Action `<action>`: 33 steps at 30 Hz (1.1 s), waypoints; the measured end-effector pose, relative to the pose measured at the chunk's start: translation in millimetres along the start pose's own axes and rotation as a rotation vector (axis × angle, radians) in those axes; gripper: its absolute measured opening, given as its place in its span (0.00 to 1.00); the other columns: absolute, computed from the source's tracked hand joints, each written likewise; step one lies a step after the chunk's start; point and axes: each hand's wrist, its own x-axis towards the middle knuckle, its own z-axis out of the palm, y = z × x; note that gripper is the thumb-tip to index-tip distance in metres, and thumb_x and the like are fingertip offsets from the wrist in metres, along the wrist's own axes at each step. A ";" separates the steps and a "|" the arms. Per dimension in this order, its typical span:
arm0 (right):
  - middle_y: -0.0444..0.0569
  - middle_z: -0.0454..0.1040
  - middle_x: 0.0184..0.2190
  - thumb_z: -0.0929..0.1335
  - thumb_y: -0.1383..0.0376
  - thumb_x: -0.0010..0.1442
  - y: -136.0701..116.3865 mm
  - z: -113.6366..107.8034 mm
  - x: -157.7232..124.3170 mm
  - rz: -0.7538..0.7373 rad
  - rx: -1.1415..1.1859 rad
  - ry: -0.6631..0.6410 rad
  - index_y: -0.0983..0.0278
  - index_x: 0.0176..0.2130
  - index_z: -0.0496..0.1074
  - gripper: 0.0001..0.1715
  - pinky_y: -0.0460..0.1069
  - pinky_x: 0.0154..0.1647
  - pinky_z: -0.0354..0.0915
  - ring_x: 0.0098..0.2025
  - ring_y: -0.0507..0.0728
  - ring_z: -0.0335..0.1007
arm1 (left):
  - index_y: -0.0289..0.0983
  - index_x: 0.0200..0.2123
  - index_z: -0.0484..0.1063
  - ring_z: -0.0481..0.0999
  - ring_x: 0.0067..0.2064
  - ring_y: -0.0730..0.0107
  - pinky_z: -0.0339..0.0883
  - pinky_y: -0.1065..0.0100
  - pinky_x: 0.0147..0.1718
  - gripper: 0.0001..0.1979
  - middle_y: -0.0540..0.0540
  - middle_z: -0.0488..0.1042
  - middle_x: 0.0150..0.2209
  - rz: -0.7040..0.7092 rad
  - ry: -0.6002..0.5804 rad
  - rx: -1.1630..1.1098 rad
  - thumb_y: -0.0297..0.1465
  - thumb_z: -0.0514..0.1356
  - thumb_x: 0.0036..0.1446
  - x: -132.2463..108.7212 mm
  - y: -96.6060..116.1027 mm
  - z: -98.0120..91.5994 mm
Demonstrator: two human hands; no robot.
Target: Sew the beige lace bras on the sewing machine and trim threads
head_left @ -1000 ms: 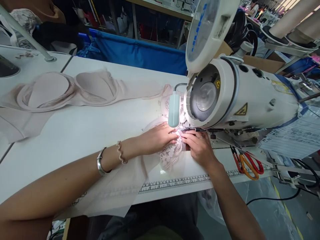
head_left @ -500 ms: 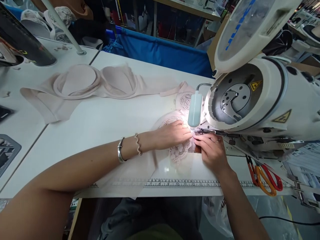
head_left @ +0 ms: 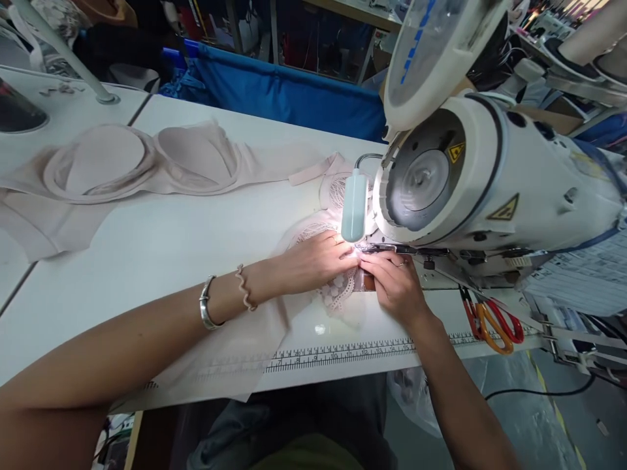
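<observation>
A pale pink lace bra [head_left: 337,290] lies under the head of a white sewing machine [head_left: 519,189]. My left hand [head_left: 316,262] rests on the lace with its fingers bent down, gripping the fabric close to the needle area. From the other side, my right hand [head_left: 396,282] pinches the edge of the same piece by the metal presser parts [head_left: 392,249]. The fingertips of both hands nearly meet. A small lit lamp [head_left: 354,207] hangs just above them, and its glare hides the stitching point. Sheer fabric [head_left: 235,352] trails under my left forearm.
A beige padded bra [head_left: 191,160] stretches across the white table [head_left: 161,254], its strap end reaching toward the machine. Scissors with orange and red handles [head_left: 494,326] lie at the right. A ruler strip [head_left: 337,356] runs along the front edge. A blue cloth bin [head_left: 284,94] stands behind.
The view has swung right, so everything sits farther left. The machine's round disc, sharp before, is now blurred as if spinning. Both hands keep their hold beside the needle area.
</observation>
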 end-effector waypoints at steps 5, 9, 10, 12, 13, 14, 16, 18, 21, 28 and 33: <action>0.48 0.83 0.46 0.62 0.75 0.69 -0.3 -0.7 -0.6 -0.017 -0.005 0.009 0.61 0.49 0.79 0.20 0.57 0.53 0.65 0.48 0.59 0.74 | 0.36 0.47 0.72 0.70 0.36 0.63 0.65 0.60 0.37 0.19 0.41 0.76 0.38 -0.024 0.022 -0.062 0.16 0.44 0.67 -0.6 -1.6 3.2; 0.49 0.82 0.48 0.61 0.74 0.70 -0.7 -0.4 0.3 -0.004 -0.046 0.000 0.60 0.53 0.78 0.22 0.56 0.53 0.65 0.49 0.59 0.74 | 0.37 0.50 0.71 0.70 0.35 0.64 0.64 0.60 0.37 0.20 0.43 0.75 0.36 -0.025 0.052 -0.103 0.17 0.43 0.69 -1.2 -0.9 3.4; 0.49 0.82 0.49 0.61 0.74 0.70 -1.2 -0.6 0.9 -0.008 -0.059 0.004 0.60 0.52 0.78 0.22 0.56 0.52 0.65 0.49 0.59 0.74 | 0.37 0.50 0.71 0.68 0.33 0.64 0.63 0.60 0.35 0.21 0.43 0.75 0.36 -0.026 0.046 -0.086 0.16 0.42 0.68 -1.0 -0.6 2.6; 0.48 0.83 0.47 0.61 0.74 0.70 -2.9 -1.5 2.2 -0.022 -0.079 0.021 0.60 0.50 0.79 0.20 0.55 0.52 0.65 0.48 0.59 0.74 | 0.36 0.50 0.71 0.66 0.30 0.66 0.61 0.60 0.33 0.23 0.43 0.74 0.35 -0.029 0.026 -0.041 0.14 0.41 0.66 -0.3 -0.1 1.4; 0.47 0.83 0.46 0.61 0.75 0.69 -3.8 -2.0 2.7 -0.029 -0.081 0.030 0.60 0.48 0.79 0.20 0.55 0.51 0.64 0.47 0.58 0.74 | 0.36 0.49 0.71 0.65 0.30 0.66 0.60 0.60 0.32 0.24 0.43 0.74 0.35 -0.031 0.021 -0.023 0.14 0.41 0.65 -0.1 0.0 1.3; 0.46 0.83 0.45 0.62 0.76 0.69 -4.6 -2.5 3.2 -0.036 -0.079 0.032 0.60 0.45 0.79 0.19 0.55 0.52 0.64 0.47 0.58 0.74 | 0.37 0.49 0.71 0.65 0.30 0.66 0.60 0.60 0.32 0.24 0.42 0.75 0.35 -0.036 0.022 -0.013 0.14 0.41 0.65 0.0 -0.1 1.9; 0.45 0.83 0.44 0.62 0.77 0.68 -5.6 -2.9 3.4 -0.038 -0.068 0.029 0.60 0.42 0.79 0.20 0.55 0.53 0.62 0.47 0.57 0.74 | 0.37 0.49 0.71 0.67 0.32 0.65 0.61 0.60 0.34 0.21 0.42 0.75 0.36 -0.047 0.045 -0.021 0.16 0.42 0.67 -0.5 -0.7 4.7; 0.45 0.83 0.44 0.62 0.77 0.68 -5.4 -2.4 2.7 -0.028 -0.057 0.015 0.60 0.43 0.78 0.20 0.56 0.53 0.62 0.48 0.57 0.73 | 0.38 0.49 0.71 0.70 0.37 0.63 0.63 0.59 0.37 0.19 0.42 0.76 0.37 -0.044 0.073 -0.052 0.19 0.43 0.69 -1.6 -2.0 8.9; 0.46 0.83 0.44 0.62 0.77 0.68 -3.7 -0.3 1.4 -0.016 -0.060 0.008 0.60 0.50 0.78 0.22 0.56 0.52 0.63 0.48 0.58 0.73 | 0.38 0.46 0.72 0.73 0.41 0.61 0.64 0.56 0.43 0.18 0.42 0.77 0.38 -0.023 0.092 -0.103 0.20 0.44 0.70 -3.2 -4.0 13.1; 0.45 0.83 0.44 0.60 0.79 0.66 -3.6 -0.2 2.5 -0.029 -0.077 0.027 0.60 0.43 0.79 0.23 0.56 0.49 0.64 0.47 0.58 0.74 | 0.38 0.41 0.73 0.74 0.45 0.57 0.60 0.47 0.50 0.14 0.42 0.79 0.39 -0.074 0.098 -0.060 0.23 0.49 0.69 -3.7 -1.0 7.1; 0.45 0.84 0.43 0.62 0.79 0.65 -4.9 -2.1 4.3 -0.058 -0.090 0.065 0.61 0.42 0.78 0.20 0.55 0.48 0.64 0.45 0.58 0.74 | 0.35 0.38 0.73 0.74 0.48 0.50 0.54 0.37 0.56 0.10 0.38 0.78 0.43 -0.112 0.082 0.016 0.32 0.53 0.69 -4.5 2.6 8.7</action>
